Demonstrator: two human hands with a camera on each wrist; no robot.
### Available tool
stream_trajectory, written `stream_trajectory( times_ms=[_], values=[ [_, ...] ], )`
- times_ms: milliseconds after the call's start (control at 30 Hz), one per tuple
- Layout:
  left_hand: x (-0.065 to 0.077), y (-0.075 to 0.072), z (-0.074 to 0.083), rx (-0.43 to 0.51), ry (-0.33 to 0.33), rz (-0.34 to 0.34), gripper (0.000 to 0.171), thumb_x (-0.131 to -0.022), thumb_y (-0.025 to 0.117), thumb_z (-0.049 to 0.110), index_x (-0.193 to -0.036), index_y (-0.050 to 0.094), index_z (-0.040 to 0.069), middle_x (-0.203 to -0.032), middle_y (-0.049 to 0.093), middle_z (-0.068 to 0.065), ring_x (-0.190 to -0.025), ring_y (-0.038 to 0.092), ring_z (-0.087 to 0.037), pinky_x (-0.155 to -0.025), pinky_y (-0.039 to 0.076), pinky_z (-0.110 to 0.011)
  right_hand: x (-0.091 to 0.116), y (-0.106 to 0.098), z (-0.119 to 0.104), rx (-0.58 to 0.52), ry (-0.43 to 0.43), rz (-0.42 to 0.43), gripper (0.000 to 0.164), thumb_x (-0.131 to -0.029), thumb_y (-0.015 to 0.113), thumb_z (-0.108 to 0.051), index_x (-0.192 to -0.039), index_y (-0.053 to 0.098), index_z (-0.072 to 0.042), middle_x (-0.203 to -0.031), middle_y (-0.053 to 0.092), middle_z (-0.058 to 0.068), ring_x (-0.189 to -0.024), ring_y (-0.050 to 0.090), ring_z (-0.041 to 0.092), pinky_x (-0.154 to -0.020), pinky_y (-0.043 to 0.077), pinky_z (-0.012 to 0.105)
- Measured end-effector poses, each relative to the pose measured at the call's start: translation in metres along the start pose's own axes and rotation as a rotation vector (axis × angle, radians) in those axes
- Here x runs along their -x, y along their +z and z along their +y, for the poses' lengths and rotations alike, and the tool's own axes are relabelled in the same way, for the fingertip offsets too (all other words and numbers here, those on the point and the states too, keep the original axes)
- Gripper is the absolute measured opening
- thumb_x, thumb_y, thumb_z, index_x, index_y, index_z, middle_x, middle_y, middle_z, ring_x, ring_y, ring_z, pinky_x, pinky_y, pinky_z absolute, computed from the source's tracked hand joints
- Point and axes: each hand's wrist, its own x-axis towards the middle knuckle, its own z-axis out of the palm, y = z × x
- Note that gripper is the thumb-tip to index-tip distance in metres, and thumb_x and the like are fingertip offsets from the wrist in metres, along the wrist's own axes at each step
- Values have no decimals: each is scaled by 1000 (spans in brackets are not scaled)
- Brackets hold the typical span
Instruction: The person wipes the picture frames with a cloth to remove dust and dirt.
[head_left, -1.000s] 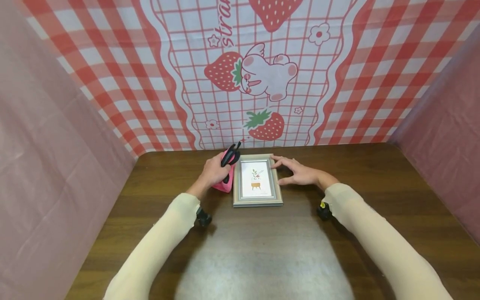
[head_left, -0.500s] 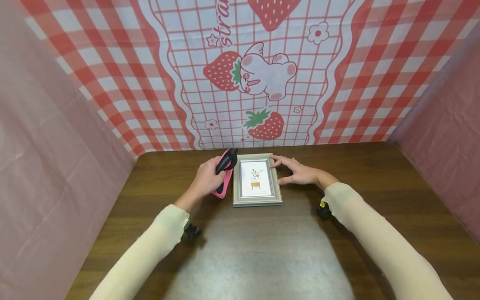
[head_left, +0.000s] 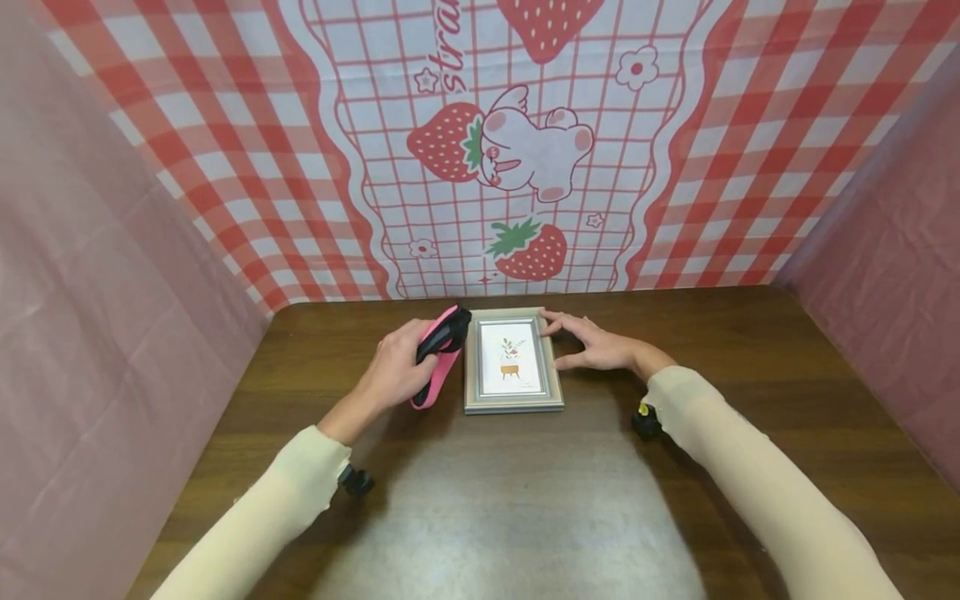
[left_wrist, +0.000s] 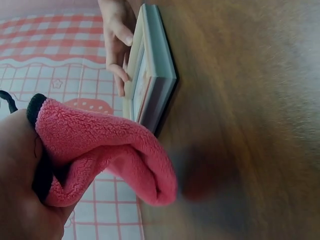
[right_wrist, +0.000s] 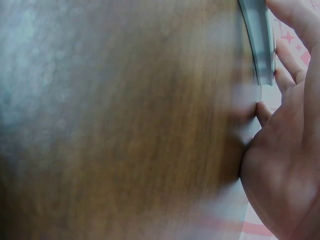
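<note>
My left hand grips a folded pink cloth with black edging, held just left of the picture frame and apart from it. In the left wrist view the fluffy pink cloth hangs bunched from the hand, over the wooden tabletop. The picture frame, pale with a silver inner border, lies face up and shows a potted plant print. Spread fingers and thumb of my right hand rest against its right side near the far corner. In the right wrist view, one edge of the frame shows beside the fingers.
The dark wooden table runs up to a red-checked strawberry cloth hanging at the back. Pink curtains close off both sides. A black wrist camera sits under the left sleeve, and another black camera under the right.
My left hand has drawn back left and toward me with the pink cloth, away from the frame's left edge. The picture frame and my right hand have hardly moved.
</note>
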Motion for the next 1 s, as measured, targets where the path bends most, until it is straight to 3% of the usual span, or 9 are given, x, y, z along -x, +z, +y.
stream_trajectory(
  times_ms=[267, 367, 600, 833, 1000],
  values=[
    [15, -8, -1, -48, 120, -64, 44, -96, 70, 3, -140, 71, -1, -135, 76, -19, -113, 77, -34, -101, 65, -56, -4, 0, 11, 4, 17, -3, 56, -99, 85, -43, -148, 63, -25, -190, 25, 12, -177, 14, 49, -133, -9, 85],
    [16, -12, -3, -84, 152, -74, 42, -98, 71, 3, -140, 71, 0, -137, 75, -18, -114, 77, -34, -103, 65, -56, -3, 0, 8, 24, 31, -4, 55, -100, 83, -47, -148, 62, -28, -190, 24, 10, -177, 13, 48, -135, -8, 83],
    [19, -12, -1, -157, 229, -145, 47, -98, 75, 3, -145, 70, 4, -144, 72, -15, -117, 77, -33, -103, 66, -56, 0, -2, -6, 0, 42, -11, 57, -100, 83, -44, -149, 62, -23, -190, 23, 15, -176, 12, 52, -133, -10, 85],
    [29, 1, 3, -259, 371, -200, 51, -96, 84, 5, -145, 71, 4, -147, 72, -13, -131, 74, -33, -112, 63, -53, -8, 1, 26, 9, 61, -4, 56, -99, 86, -45, -147, 64, -29, -190, 24, 11, -177, 13, 48, -135, -11, 83],
    [36, 7, 6, -328, 388, -319, 60, -97, 85, 10, -154, 68, 9, -159, 66, -11, -137, 67, -31, -112, 63, -52, -12, 3, 41, -6, 67, -4, 55, -98, 87, -46, -146, 64, -33, -191, 23, 8, -178, 11, 47, -135, -13, 82]
  ],
)
